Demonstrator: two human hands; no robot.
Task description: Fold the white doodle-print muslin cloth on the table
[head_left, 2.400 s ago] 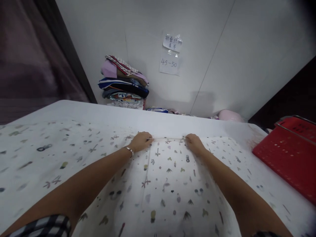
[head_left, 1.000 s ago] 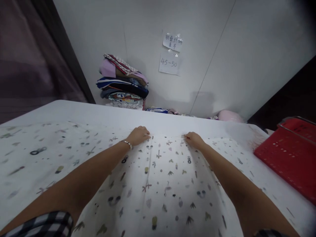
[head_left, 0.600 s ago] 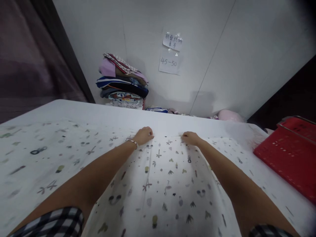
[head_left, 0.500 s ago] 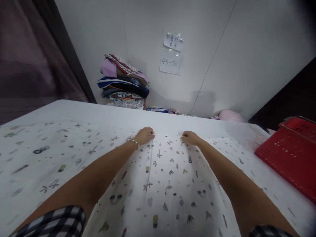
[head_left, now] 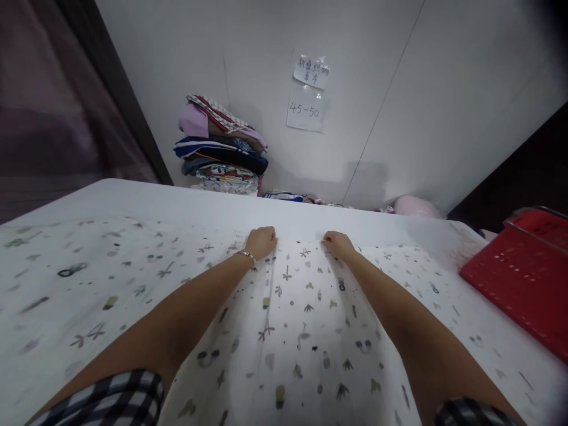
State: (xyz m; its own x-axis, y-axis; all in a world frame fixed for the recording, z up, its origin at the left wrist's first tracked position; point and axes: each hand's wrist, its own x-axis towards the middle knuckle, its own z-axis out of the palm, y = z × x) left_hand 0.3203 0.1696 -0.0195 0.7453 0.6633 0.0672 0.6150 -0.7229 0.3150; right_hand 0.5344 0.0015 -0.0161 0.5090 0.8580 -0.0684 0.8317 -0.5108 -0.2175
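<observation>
A person's left hand [head_left: 261,242] and right hand [head_left: 339,245], fingers curled closed, grip the far edge of a white printed cloth [head_left: 288,307] spread across a white table [head_left: 302,219]. A red basket [head_left: 523,278] rests at the table's right side, while a stack of folded fabrics [head_left: 222,148] rises beyond the far edge, near handwritten notes [head_left: 306,110] taped to the wall [head_left: 399,136].

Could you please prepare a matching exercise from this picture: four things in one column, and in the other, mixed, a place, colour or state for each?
1. Left hand
2. Cloth
3. Basket
4. Paper reading 45-50

A. Fixed on the wall
B. Bracelet at its wrist
C. Red, at the picture's right edge
D. White, with small printed motifs

Pairs: 1-B, 2-D, 3-C, 4-A
</observation>
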